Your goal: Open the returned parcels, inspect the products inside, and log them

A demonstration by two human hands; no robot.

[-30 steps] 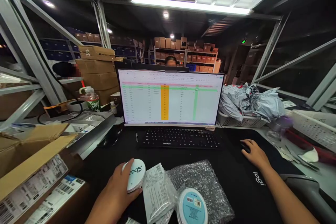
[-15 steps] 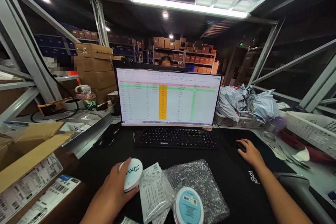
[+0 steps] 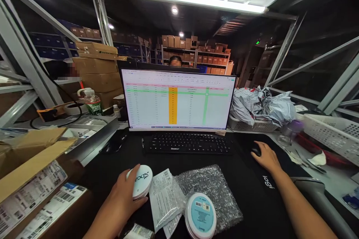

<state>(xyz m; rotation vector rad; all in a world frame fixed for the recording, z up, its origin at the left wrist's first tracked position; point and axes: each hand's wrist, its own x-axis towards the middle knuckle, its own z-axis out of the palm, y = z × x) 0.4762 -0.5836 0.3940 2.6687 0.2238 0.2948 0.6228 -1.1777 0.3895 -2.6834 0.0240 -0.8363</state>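
Observation:
My left hand [image 3: 123,198] is closed around a round white jar [image 3: 143,181] with black lettering on its lid, low over the desk mat. My right hand [image 3: 267,157] rests over a black computer mouse [image 3: 256,148] on the mat at the right, its fingers curled on it. Between the hands lies a clear plastic packet with a printed sheet [image 3: 163,198]. To its right, a second round jar [image 3: 201,214] shows a blue label with a barcode. Partly beneath that jar is a sheet of bubble wrap [image 3: 213,190].
A monitor [image 3: 185,104] showing a spreadsheet stands behind a black keyboard [image 3: 190,143]. Open cardboard boxes [image 3: 33,171] fill the left. Grey plastic parcels [image 3: 252,104] lie in a basket at the right, by a white crate [image 3: 331,130]. A person's head shows behind the monitor.
The highlighted green row on the screen sits slightly lower on the sheet. The view has shifted a little. Both hands stay in about the same places, on the jar and the mouse.

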